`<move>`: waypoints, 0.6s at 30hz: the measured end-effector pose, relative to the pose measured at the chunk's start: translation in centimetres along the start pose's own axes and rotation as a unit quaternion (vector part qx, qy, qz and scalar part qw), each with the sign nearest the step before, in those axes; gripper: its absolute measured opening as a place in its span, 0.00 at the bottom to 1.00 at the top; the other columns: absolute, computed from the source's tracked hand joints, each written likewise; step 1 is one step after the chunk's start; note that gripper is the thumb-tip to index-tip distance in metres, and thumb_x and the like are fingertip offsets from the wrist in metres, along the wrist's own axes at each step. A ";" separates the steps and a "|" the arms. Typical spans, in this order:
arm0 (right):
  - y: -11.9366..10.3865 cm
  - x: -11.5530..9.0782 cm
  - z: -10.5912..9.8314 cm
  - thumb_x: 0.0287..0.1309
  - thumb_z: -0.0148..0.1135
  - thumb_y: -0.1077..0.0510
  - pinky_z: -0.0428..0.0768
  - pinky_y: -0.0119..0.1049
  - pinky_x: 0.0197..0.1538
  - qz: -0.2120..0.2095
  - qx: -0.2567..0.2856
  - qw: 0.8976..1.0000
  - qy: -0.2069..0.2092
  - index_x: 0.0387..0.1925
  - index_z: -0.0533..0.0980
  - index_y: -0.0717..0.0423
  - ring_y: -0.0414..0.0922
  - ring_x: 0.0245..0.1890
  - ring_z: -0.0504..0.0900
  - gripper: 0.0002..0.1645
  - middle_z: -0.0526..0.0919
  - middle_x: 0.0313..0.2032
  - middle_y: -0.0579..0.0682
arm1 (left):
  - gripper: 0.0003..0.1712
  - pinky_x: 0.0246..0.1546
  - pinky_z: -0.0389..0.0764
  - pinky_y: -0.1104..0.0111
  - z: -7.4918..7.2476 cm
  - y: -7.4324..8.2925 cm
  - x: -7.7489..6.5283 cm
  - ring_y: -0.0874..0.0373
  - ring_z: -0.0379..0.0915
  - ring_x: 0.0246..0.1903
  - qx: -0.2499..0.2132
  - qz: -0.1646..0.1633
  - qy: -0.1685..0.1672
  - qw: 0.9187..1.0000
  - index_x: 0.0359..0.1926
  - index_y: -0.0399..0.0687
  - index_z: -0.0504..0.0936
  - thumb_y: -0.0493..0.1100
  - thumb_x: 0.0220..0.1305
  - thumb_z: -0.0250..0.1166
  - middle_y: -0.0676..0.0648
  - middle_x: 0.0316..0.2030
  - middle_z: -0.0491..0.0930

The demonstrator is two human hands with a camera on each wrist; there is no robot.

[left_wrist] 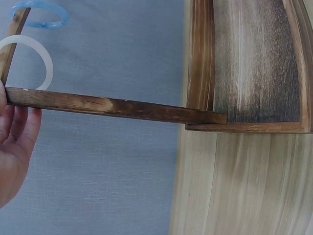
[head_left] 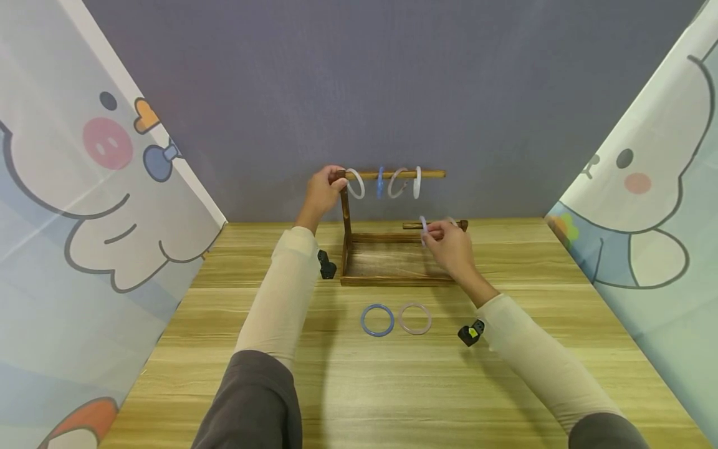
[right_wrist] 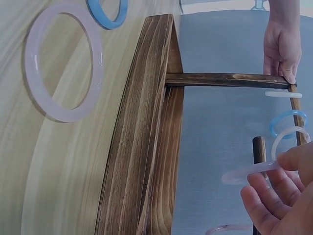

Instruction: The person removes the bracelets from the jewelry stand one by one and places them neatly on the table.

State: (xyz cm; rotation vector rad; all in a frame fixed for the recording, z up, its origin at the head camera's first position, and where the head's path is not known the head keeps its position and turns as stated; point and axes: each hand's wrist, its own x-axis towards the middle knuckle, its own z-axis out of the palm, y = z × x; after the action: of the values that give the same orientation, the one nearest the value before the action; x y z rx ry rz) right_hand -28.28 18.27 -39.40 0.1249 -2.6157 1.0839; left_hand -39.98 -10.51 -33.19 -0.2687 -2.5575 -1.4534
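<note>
My left hand (head_left: 322, 192) grips the top corner of a dark wooden bangle rack (head_left: 346, 215), where the upper bar meets the post. From that bar hang a white bangle (head_left: 359, 194) close to my left fingers, a blue one (head_left: 380, 183), a pale pinkish one (head_left: 390, 187) and another white one (head_left: 417, 183). On the right, my right hand (head_left: 453, 248) pinches a pale lilac bangle (right_wrist: 244, 172) between thumb and fingers at the lower bar (head_left: 412, 226), near its free end. Another pale bangle (head_left: 452, 220) is on that bar, partly hidden behind the hand.
In front of the rack's tray base (head_left: 392, 282), a blue bangle (head_left: 362, 319) and a pale pink bangle (head_left: 401, 318) lie flat on the wooden table (head_left: 392, 386). A grey wall (head_left: 392, 93) stands behind, with cartoon-printed panels (head_left: 50, 249) at the sides.
</note>
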 end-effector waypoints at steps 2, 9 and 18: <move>-0.1 -0.1 0.0 0.68 0.65 0.55 0.87 0.48 0.39 -0.003 0.001 1.000 -0.006 0.49 0.82 0.62 0.53 0.37 0.91 0.15 0.91 0.42 0.58 | 0.16 0.56 0.80 0.57 0.0 0.0 0.0 0.49 0.80 0.53 -0.002 -0.001 -0.001 1.000 0.59 0.44 0.78 0.44 0.76 0.59 0.41 0.54 0.81; -0.1 -0.5 0.0 0.67 0.66 0.55 0.86 0.48 0.37 -0.034 -0.009 0.999 -0.003 0.47 0.82 0.60 0.53 0.35 0.90 0.13 0.91 0.40 0.57 | 0.16 0.56 0.80 0.57 0.0 0.1 -0.1 0.48 0.80 0.52 -0.005 0.002 0.001 1.000 0.59 0.43 0.78 0.44 0.76 0.59 0.41 0.54 0.81; -0.2 -0.7 -0.1 0.66 0.68 0.56 0.86 0.51 0.41 -0.056 -0.006 0.998 0.001 0.45 0.83 0.59 0.54 0.37 0.90 0.11 0.91 0.39 0.57 | 0.17 0.56 0.80 0.58 0.0 0.1 0.0 0.49 0.79 0.53 0.001 -0.005 0.000 1.000 0.60 0.44 0.78 0.45 0.76 0.59 0.42 0.54 0.81</move>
State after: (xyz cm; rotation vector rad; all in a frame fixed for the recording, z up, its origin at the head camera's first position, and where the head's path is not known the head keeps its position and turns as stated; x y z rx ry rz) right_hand -27.51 18.22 -39.45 0.2646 -2.5781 1.0288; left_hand -39.93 -10.50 -33.13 -0.2564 -2.5628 -1.4546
